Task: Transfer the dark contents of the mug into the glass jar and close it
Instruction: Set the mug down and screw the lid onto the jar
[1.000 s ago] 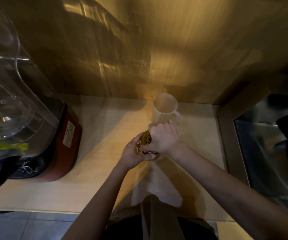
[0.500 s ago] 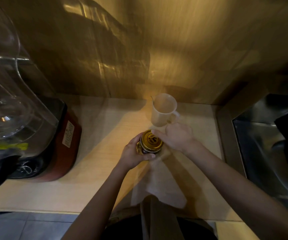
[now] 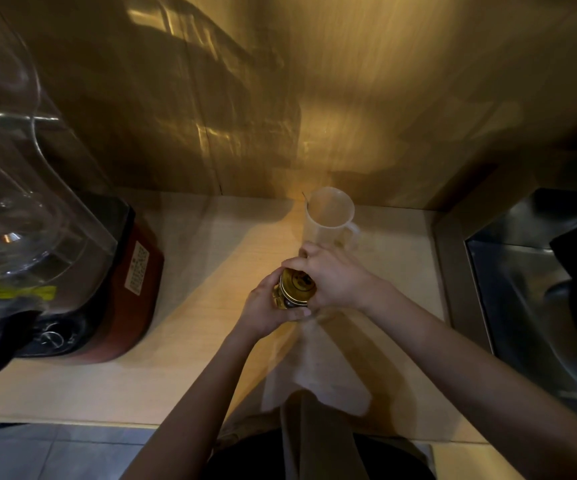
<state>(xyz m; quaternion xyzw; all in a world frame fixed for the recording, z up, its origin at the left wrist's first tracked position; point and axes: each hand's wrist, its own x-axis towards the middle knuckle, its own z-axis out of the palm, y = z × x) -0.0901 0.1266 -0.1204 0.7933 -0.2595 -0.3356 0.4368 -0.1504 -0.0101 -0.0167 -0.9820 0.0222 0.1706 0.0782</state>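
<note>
Right hand (image 3: 335,278) has returned onto round gold lid (image 3: 297,284), left hand (image 3: 266,306) gripping jar (image 3: 280,299).

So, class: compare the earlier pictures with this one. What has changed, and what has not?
The right hand, which had let go of the gold lid and drawn back rightward, has returned and grips it again. The left hand still holds the jar; the mug has not moved.

Bare forearms (image 3: 190,403); no sleeves visible; dark garment (image 3: 245,459) below.
</note>
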